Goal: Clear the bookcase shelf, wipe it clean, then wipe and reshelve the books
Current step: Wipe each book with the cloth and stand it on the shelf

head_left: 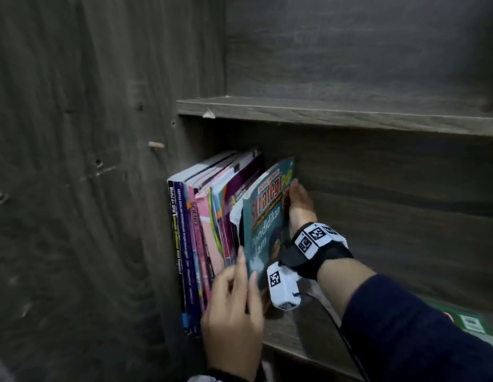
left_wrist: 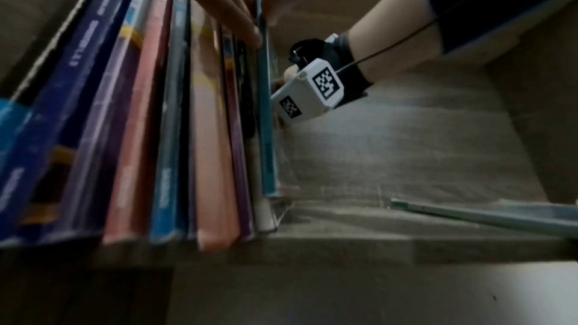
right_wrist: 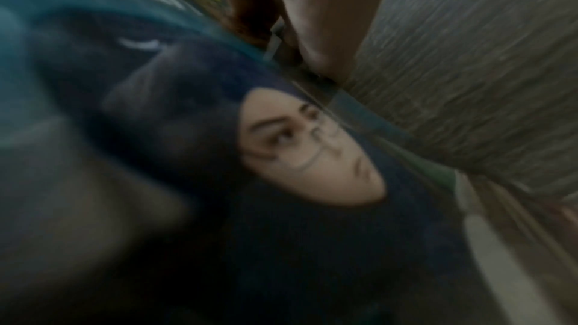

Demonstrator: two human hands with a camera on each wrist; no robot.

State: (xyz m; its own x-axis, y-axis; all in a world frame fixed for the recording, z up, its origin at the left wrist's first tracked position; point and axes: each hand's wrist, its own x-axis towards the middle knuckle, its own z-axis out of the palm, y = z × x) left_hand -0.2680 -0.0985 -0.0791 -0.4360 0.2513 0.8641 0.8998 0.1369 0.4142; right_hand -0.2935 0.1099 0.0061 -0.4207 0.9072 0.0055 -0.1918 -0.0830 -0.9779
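Note:
A row of upright books [head_left: 201, 244] fills the left end of the dark wooden shelf [head_left: 303, 334]. At its right end a teal book [head_left: 267, 216] with "Strategi PdP" on its cover leans against the row. My left hand [head_left: 234, 299] pinches the teal book's near edge, fingers on the row side and thumb on the cover. My right hand [head_left: 299, 205] holds the book's far edge, deep in the shelf. The left wrist view shows the left fingers [left_wrist: 237, 14] wedged between the row [left_wrist: 156, 120] and the teal book [left_wrist: 266, 108]. The blurred cover [right_wrist: 219, 132] fills the right wrist view.
A green book [head_left: 471, 323] lies flat on the same shelf at the far right, also seen as a thin green book [left_wrist: 500, 216] from the left wrist. An upper shelf board [head_left: 350, 114] hangs close above the books. The bookcase side panel [head_left: 88, 188] walls off the left.

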